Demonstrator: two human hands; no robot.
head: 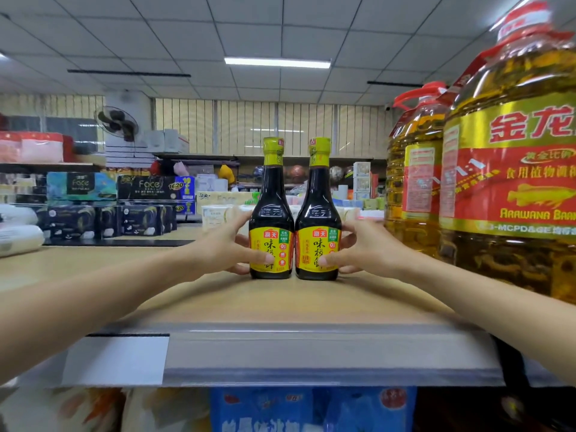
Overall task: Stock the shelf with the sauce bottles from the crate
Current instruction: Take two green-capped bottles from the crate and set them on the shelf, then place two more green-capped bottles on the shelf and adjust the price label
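Note:
Two dark sauce bottles with yellow labels and yellow-green caps stand upright, side by side and touching, on the wooden top shelf [280,304]. My left hand [223,246] wraps around the left sauce bottle [271,213] at its label. The right sauce bottle [318,213] is gripped the same way by my right hand [363,247]. Both bottles rest on the shelf surface, set back from its front edge. The crate is out of view.
Large cooking oil jugs [511,169] stand on the shelf close to the right of the bottles. The shelf's grey price rail [311,353] runs along the front edge. Packaged goods [311,410] sit on the level below. Tissue packs fill shelves behind.

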